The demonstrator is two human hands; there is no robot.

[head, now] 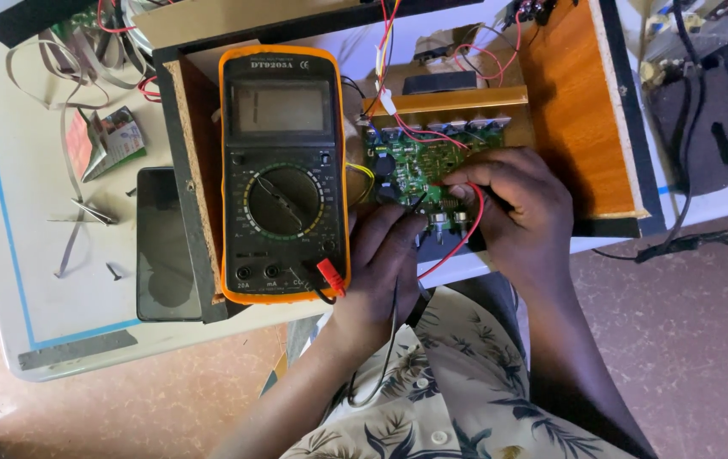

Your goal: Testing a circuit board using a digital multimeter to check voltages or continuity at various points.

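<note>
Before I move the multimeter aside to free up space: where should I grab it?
Probably grip the multimeter by its long orange sides, at about the dial, coming from above. It lies flat and face up, both edges are exposed, and the leads plug in at the near end beside the left hand.

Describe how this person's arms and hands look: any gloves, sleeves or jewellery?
Both hands are bare: the left hand and the right hand wear no gloves, and no rings or watch show. The forearms are bare too, with no sleeves reaching them. Below them shows a cream shirt printed with dark leaves and fitted with pale buttons.
</note>
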